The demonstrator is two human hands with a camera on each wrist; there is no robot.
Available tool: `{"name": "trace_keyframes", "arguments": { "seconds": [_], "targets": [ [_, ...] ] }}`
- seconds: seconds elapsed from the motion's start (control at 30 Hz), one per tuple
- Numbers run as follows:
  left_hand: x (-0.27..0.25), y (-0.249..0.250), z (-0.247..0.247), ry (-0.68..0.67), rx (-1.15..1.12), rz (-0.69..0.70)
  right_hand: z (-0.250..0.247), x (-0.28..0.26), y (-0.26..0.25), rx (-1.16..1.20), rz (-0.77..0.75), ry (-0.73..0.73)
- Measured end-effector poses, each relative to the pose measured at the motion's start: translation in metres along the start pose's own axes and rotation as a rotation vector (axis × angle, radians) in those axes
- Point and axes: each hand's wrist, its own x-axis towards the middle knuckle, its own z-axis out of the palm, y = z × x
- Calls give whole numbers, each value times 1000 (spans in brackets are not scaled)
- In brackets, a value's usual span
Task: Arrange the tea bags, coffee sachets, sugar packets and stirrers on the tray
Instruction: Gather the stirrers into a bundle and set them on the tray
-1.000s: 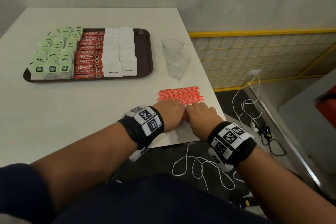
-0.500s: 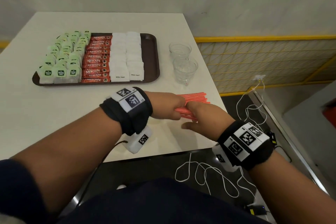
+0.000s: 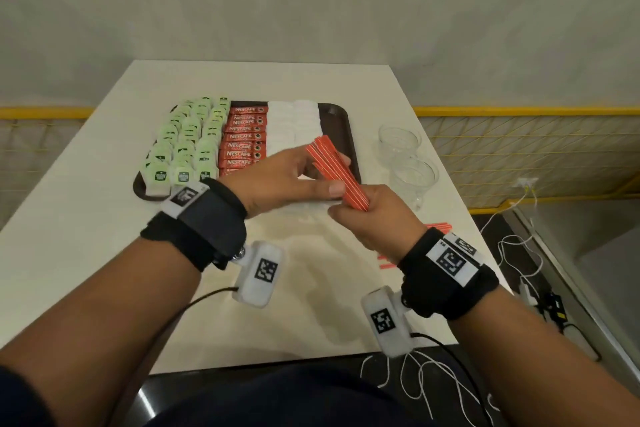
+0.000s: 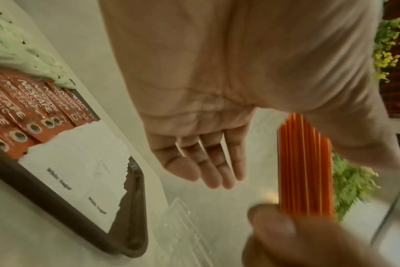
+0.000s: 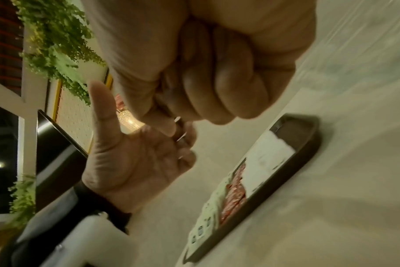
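A bundle of stirrers point(image 3: 335, 173) is clenched at its lower end by the right hand point(image 3: 375, 218), raised just before the tray point(image 3: 350, 146); the left hand point(image 3: 280, 180) is held beside it, fingers straight and together.

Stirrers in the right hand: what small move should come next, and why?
Probably carry the stirrers to the bare strip of the tray right of the sugar packets and lay them there. The right hand grips the bundle's lower end, lifted off the table, while the left hand is open beside it. Tea bags and coffee sachets already fill the other rows.
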Motion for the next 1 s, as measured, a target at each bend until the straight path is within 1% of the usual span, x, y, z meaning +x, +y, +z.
{"name": "trace_keyframes", "arguments": {
  "seconds": [0.1,0.2,0.27,0.33,0.4,0.47,0.53,0.57,0.63,0.7,0.77,0.83,0.93,1.0],
  "targets": [
    [0,-8,-1,-3,-56,39,23,18,-20,144,14,-112],
    [-1,-6,-7,100,-174,99,40,35,-34,247,18,-186],
    [-1,-11,-16,127,-232,106,49,44,-39,227,20,-223],
    [-1,-16,-24,110,-317,71,54,49,-39,148,-7,-259],
    [3,-24,-35,161,-435,45,55,50,-34,95,-14,-289],
    [9,-31,-47,226,-671,22,52,52,-25,119,28,-277],
    [15,-36,-57,292,-849,24,48,58,-19,281,156,-204],
    [19,-38,-61,327,-868,40,46,62,-18,403,245,-154],
    [27,-41,-63,381,-835,101,45,70,-19,648,382,-77],
    [36,-42,-60,423,-783,165,44,79,-20,838,420,-77],
    [45,-44,-57,443,-725,220,43,86,-24,973,414,-125],
    [49,-47,-54,447,-645,240,41,91,-30,1044,403,-159],
    [52,-48,-50,433,-568,205,40,94,-32,1076,415,-147],
    [53,-49,-49,419,-548,191,39,95,-29,1080,420,-164]
  ]
}}
